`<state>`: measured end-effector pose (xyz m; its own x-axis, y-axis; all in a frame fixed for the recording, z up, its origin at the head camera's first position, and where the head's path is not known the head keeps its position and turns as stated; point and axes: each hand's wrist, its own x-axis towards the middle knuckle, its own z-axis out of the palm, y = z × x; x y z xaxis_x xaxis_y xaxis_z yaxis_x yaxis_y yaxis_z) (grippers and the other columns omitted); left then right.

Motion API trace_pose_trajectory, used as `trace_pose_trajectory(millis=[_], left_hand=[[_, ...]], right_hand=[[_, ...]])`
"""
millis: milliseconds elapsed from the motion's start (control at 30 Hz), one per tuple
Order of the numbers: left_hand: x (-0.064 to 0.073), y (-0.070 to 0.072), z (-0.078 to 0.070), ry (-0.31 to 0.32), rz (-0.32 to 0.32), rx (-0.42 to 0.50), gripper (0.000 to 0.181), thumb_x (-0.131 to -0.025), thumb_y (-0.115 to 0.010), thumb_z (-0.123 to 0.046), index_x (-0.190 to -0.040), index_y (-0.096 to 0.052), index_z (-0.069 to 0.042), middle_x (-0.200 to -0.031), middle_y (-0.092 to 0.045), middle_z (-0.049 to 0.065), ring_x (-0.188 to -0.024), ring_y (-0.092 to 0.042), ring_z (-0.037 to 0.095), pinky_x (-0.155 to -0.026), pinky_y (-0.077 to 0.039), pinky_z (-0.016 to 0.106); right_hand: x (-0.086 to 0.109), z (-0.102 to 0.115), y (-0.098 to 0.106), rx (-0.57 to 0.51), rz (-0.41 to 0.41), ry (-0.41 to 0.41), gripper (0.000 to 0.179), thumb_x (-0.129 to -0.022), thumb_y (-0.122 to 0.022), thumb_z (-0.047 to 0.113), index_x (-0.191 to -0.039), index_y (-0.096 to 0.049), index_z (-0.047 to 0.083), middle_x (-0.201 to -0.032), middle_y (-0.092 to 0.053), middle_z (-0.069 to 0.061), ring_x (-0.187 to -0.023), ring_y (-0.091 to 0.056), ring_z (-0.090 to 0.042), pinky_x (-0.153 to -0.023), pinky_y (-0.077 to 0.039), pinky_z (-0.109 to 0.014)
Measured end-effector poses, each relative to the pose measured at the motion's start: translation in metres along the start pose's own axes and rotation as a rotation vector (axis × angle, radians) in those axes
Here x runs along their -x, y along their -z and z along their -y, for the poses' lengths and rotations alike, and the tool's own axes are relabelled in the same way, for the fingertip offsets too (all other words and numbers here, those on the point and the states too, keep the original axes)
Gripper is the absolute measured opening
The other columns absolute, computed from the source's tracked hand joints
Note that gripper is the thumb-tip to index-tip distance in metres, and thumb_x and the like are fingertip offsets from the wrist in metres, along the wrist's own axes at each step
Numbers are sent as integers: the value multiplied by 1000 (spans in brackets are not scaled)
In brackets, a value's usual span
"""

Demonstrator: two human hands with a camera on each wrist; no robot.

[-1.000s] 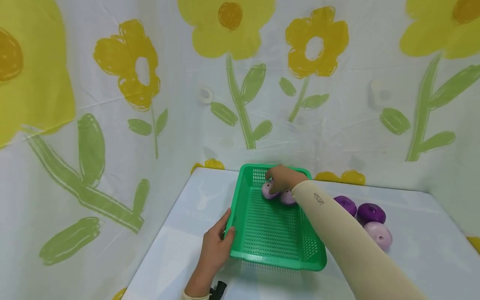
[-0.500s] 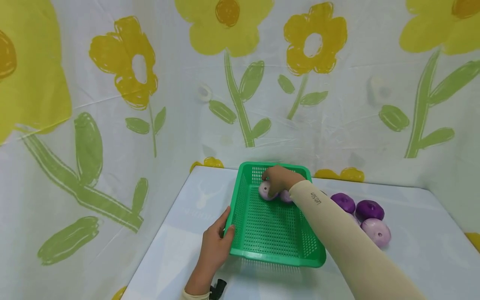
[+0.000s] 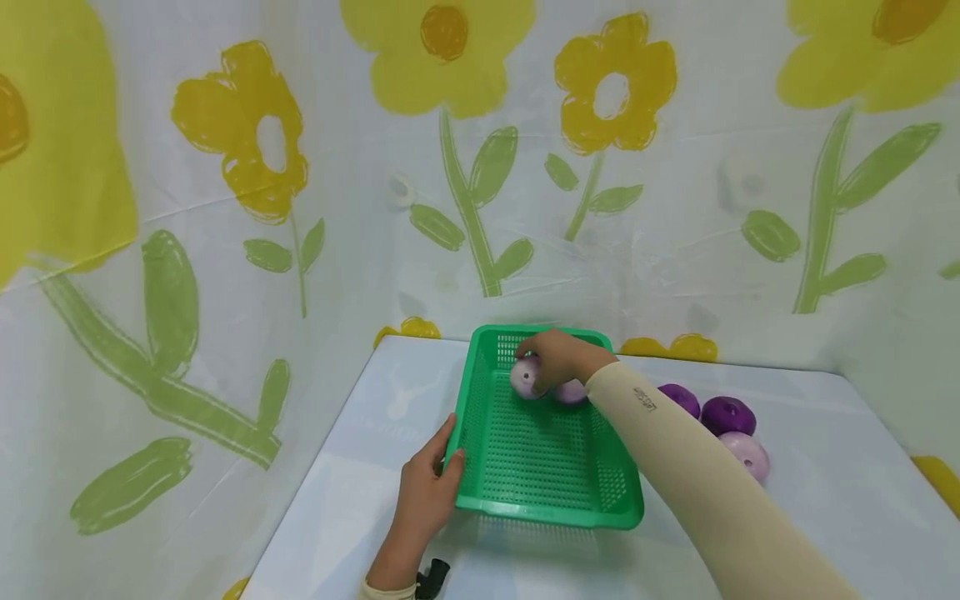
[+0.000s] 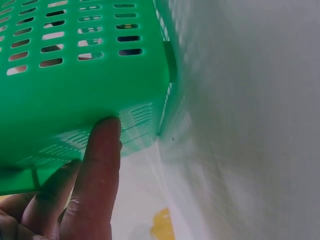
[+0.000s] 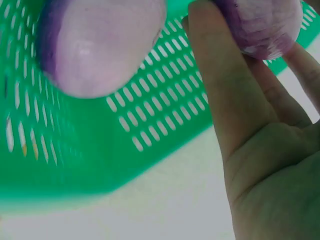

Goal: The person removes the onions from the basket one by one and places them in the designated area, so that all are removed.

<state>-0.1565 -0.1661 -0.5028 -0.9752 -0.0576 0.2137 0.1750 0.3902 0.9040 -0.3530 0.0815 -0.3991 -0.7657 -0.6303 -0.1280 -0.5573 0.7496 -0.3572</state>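
Observation:
A green perforated plastic basket (image 3: 551, 517) is at the middle of the head view. My left hand (image 3: 431, 492) grips its left side, thumb at the rim; in the left wrist view the fingers (image 4: 100, 175) press against its outer wall. Inside, near the far end, my right hand (image 3: 562, 358) holds a pale purple onion (image 3: 526, 380) from above. A second pale onion (image 3: 572, 393) sits beside it, partly hidden by that hand. In the right wrist view, fingers curl round the held onion (image 5: 270, 25), and the other onion (image 5: 105, 45) lies apart from them.
Right of the basket, two dark purple onions (image 3: 728, 416) and a paler onion (image 3: 747, 455) sit on the white table (image 3: 817, 433), partly behind the right sleeve (image 3: 690, 467). A flower-printed curtain (image 3: 345, 250) encloses the table. Something black (image 3: 432, 577) shows beside the left wrist.
The onion in my right hand has shifted slightly left in the basket and turned a little. The left hand keeps its hold on the basket. The head view has shifted slightly.

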Motion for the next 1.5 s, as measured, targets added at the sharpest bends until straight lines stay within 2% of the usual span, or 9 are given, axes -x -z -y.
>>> trace_pose_trajectory(millis=[133, 333, 500, 700, 833, 933, 1100, 1267, 1500], left_hand=[[1, 0, 2, 0, -10, 8, 56, -108, -63, -19, -162, -46, -19, -155, -52, 10, -138, -54, 33, -99, -53, 53], [1, -1, 2, 3, -1, 24, 56, -108, -62, -18, -162, -45, -21, -156, -51, 11, -138, -53, 34, -99, -54, 52], [1, -1, 1, 1, 4, 22, 56, -109, -62, -18, -162, -45, -22, -155, -52, 12, -136, -55, 36, -96, -55, 51], [1, 0, 3, 7, -2, 20, 56, -108, -62, -18, -162, -45, -22, -155, -52, 11, -136, -56, 35, -97, -55, 50], [1, 0, 2, 7, 3, 22, 57, -108, -63, -17, -162, -44, -21, -154, -53, 12, -134, -58, 36, -96, -56, 49], [2, -1, 0, 6, 0, 24, 57, -108, -63, -17, -162, -45, -20, -153, -54, 13, -131, -60, 37, -93, -57, 47], [2, -1, 0, 10, 1, 28, 57, -108, -63, -18, -162, -45, -22, -154, -54, 12, -132, -60, 36, -93, -57, 45], [1, -1, 1, -1, -18, 30, 56, -107, -64, -17, -161, -47, -19, -153, -55, 11, -133, -58, 33, -94, -55, 46], [1, -4, 1, 0, -21, 43, 56, -107, -64, -14, -160, -47, -15, -154, -53, 8, -139, -53, 29, -101, -51, 50]], right_hand=[[12, -1, 4, 26, -30, 68, 60, -81, -90, 15, -137, -70, 12, -129, -70, -6, -112, -63, -24, -91, -54, -42], [43, -9, 16, 11, -94, 81, 63, -79, -91, 17, -138, -70, 10, -130, -70, -8, -115, -62, -28, -94, -53, -45], [72, -20, 25, -22, -150, 82, 64, -80, -92, 20, -139, -70, 10, -127, -72, -5, -103, -63, -22, -88, -54, -41], [109, -28, 33, -150, -213, 67, 66, -86, -91, 25, -146, -66, 12, -134, -70, -3, -104, -70, -23, -89, -59, -42], [136, -37, 33, -226, -276, 55, 69, -85, -93, 27, -147, -65, 15, -135, -69, -3, -106, -73, -26, -85, -61, -37], [156, -46, 29, -263, -316, 48, 72, -85, -92, 29, -150, -62, 16, -137, -68, -3, -108, -73, -25, -82, -61, -33], [187, -60, 12, -328, -384, 22, 75, -85, -92, 31, -151, -61, 14, -132, -66, -2, -106, -74, -24, -86, -61, -37], [218, -66, -7, -363, -447, -82, 78, -85, -91, 41, -152, -60, 17, -133, -67, -6, -106, -73, -26, -86, -61, -36], [259, -74, -34, -382, -528, -187, 77, -87, -90, 36, -154, -57, 16, -137, -65, -16, -110, -71, -35, -83, -61, -32]])
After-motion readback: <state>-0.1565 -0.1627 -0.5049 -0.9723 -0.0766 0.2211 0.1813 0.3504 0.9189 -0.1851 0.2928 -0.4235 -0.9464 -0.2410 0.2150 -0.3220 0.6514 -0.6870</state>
